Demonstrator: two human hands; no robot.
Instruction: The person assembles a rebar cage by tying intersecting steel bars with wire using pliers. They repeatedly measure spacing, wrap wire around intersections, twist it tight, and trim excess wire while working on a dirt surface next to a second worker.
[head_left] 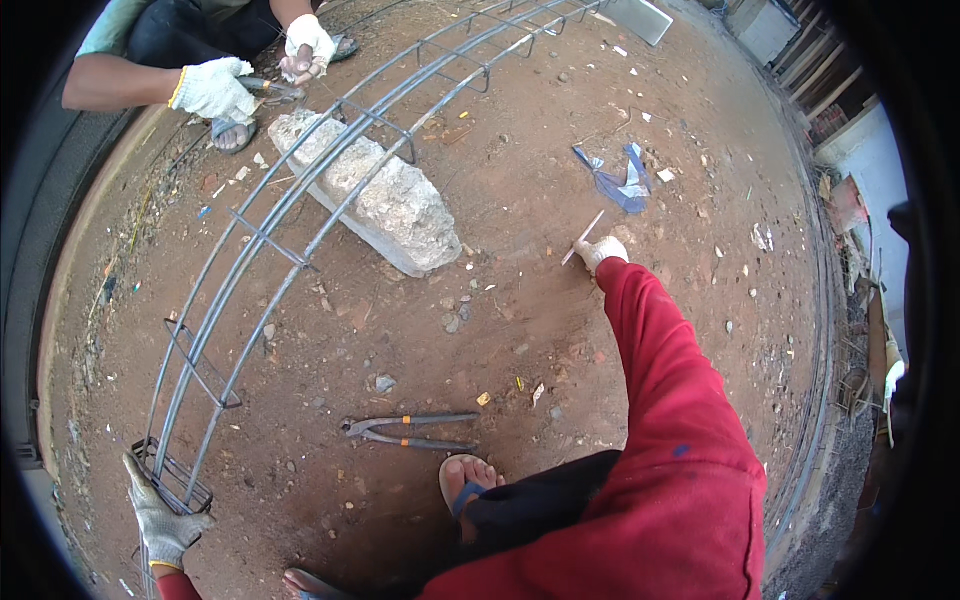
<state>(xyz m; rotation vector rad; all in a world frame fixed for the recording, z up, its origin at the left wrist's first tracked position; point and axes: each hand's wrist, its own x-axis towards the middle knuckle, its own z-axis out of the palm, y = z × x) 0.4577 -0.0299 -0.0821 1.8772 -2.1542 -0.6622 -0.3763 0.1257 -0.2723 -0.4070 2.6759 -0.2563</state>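
Observation:
A long rebar cage (262, 236) of several steel bars tied with square stirrups curves from the lower left to the top. At its near end is my left hand (168, 530) in a white knit glove, fingers and thumb spread against the last stirrups. My right hand (604, 252), also gloved, reaches out over the dirt on the right. It is closed on a thin pale stick (584, 236), whose material I cannot make out. Below the cage's middle lies a rough concrete block (390, 205). End-cutting pliers (412, 431) with orange bands rest on the ground before my foot.
Across the cage at the upper left, a co-worker's gloved hands (215, 90) hold pliers (268, 87) and thin wire. A torn blue plastic scrap (618, 182) lies beyond my right hand. Stones and litter dot the dirt. Long bars (800, 470) run along the right side.

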